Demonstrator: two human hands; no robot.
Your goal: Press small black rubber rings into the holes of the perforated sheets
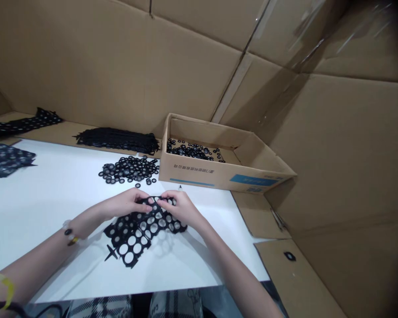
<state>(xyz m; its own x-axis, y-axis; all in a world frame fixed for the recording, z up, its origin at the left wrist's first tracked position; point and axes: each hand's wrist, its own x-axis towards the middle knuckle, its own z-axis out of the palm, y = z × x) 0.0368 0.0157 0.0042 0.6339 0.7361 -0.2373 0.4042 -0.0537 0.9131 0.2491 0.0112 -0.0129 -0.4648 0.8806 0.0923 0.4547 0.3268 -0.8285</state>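
Observation:
A black plastic grid sheet (135,234) full of round ring-shaped cells lies in front of me on the white table (46,198). My left hand (124,205) pinches its far edge from the left. My right hand (179,207) pinches the same edge from the right, thumbs and fingertips pressed on the rings. The near part of the sheet has several empty round holes. A loose pile of black rings (131,169) lies on the table just beyond my hands.
An open cardboard box (219,176) with more black rings inside stands at the back right. A stack of black sheets (117,139) lies behind the pile, more sheets (6,157) at far left. Cardboard walls surround the table. One black ring (289,255) lies on cardboard at right.

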